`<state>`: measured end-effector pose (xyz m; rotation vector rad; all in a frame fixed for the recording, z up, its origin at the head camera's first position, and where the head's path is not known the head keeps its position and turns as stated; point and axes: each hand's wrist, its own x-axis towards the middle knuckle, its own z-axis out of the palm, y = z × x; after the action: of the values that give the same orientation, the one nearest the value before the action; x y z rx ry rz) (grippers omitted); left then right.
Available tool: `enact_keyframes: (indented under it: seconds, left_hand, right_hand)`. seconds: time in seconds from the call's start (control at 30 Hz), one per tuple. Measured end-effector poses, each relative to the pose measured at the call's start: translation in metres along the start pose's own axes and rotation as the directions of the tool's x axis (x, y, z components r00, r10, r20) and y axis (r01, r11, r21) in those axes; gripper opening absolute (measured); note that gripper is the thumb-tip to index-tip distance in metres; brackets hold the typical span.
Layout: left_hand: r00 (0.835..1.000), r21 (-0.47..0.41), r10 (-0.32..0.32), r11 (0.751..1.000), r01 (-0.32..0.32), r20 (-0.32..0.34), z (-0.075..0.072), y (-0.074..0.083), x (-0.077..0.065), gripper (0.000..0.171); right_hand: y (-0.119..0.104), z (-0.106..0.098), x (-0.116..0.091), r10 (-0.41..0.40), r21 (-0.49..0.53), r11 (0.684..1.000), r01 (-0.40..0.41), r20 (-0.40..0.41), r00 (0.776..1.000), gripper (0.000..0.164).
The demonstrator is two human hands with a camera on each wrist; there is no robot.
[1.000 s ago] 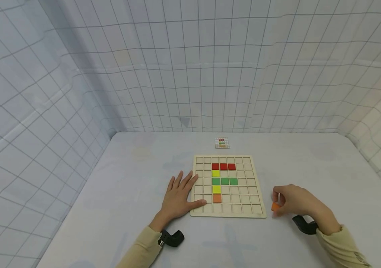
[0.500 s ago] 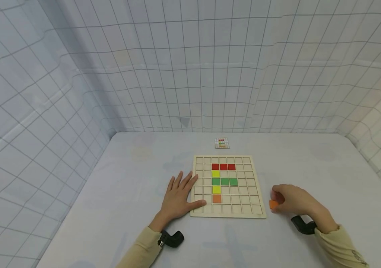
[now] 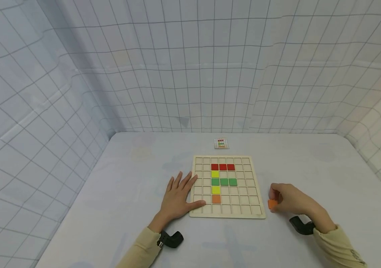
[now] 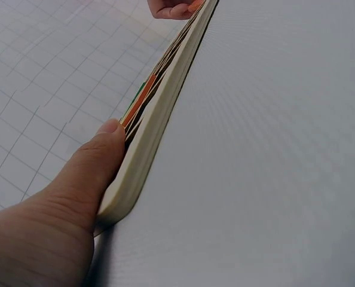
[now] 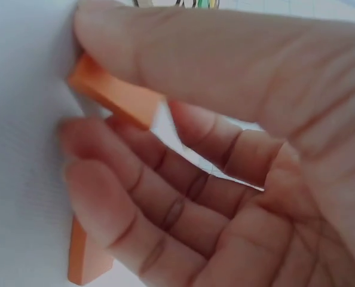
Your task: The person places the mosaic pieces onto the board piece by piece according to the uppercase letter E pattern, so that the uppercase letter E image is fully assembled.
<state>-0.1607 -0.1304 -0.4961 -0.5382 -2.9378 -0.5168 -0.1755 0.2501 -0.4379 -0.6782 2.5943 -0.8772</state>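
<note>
My left hand (image 3: pixel 177 201) lies spread on the left edge of a pale wooden grid board (image 3: pixel 245 200), with its thumb over the front left corner squares. On the board sit red tiles (image 3: pixel 222 167), yellow tiles (image 3: pixel 215 190), green tiles (image 3: pixel 224 182) and one orange tile (image 3: pixel 216 199). To the right of the board, low over the table, my right hand (image 3: pixel 289 199) pinches a loose orange tile (image 5: pixel 121 95) between thumb and fingers. A second loose orange tile (image 5: pixel 89 251) shows beyond the curled fingers in the right wrist view; the hand hides it from the head view.
Behind the board lies a small pattern card (image 3: pixel 221 143) with a coloured grid. The white table (image 3: pixel 136 163) is bordered by grid-patterned curtains (image 3: pixel 190 74) at the back and both sides. Each wrist wears a black camera mount (image 3: pixel 171 239).
My right hand has shifted slightly left toward the board with the orange tile, which shows more plainly between the fingers. The left hand holds its place on the board.
</note>
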Motion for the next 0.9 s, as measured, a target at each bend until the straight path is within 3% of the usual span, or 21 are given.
enact_keyframes:
  seconds: [0.3,0.5,0.67,0.9]
  left_hand:
    - [1.0,-0.005,0.004,1.0,-0.004,0.007,0.0,-0.001,0.0,0.092]
    - [1.0,-0.006,-0.007,1.0,0.007,0.017,-0.001,0.0,-0.001,0.092]
    - [1.0,-0.012,-0.01,1.0,0.01,0.021,-0.001,0.001,-0.002,0.093]
    - [1.0,-0.002,-0.01,1.0,0.01,0.023,0.001,-0.001,0.001,0.093]
  right_hand:
    - [0.001,0.001,0.003,-0.036,0.031,0.999,0.036,0.002,0.999,0.033]
    - [0.002,0.004,0.006,-0.064,-0.002,0.998,0.064,-0.086,0.994,0.027]
    - [-0.002,0.01,0.011,-0.1,-0.034,0.995,0.096,-0.188,0.977,0.024]
    - [-0.015,0.025,0.021,-0.158,0.003,0.986,0.164,-0.249,0.956,0.023]
